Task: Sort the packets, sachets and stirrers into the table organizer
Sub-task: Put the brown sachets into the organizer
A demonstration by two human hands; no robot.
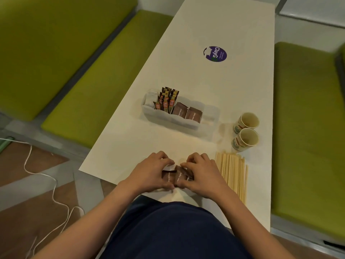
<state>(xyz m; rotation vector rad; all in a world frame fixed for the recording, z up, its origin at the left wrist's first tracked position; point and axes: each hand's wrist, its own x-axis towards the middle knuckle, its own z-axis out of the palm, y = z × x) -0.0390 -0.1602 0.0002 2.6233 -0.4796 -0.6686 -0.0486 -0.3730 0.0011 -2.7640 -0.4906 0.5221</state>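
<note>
Hands meet at the near edge of the long white table [205, 81], and I read them from the left. The left hand [153, 172] curls its fingers round one end of a small stack of brown paper sachets [175, 177]. The right hand [201, 174] pinches the other end, so both grip the same stack. Whether it rests on the tabletop or hangs just above it I cannot tell.

Just right of the right hand lies a fan of pale wooden stirrers [233, 172], long axes running away from me, untouched.

The translucent white plastic organizer [168, 119] sits straight ahead, beyond the fingertips, its long axis across my view. It holds dark-and-orange stick packets [168, 101] upright toward its left and filed brown sachets [186, 113] in the middle.

I judge the stack must travel forward and slightly right. The right hand looks the nearer carrier.
</note>
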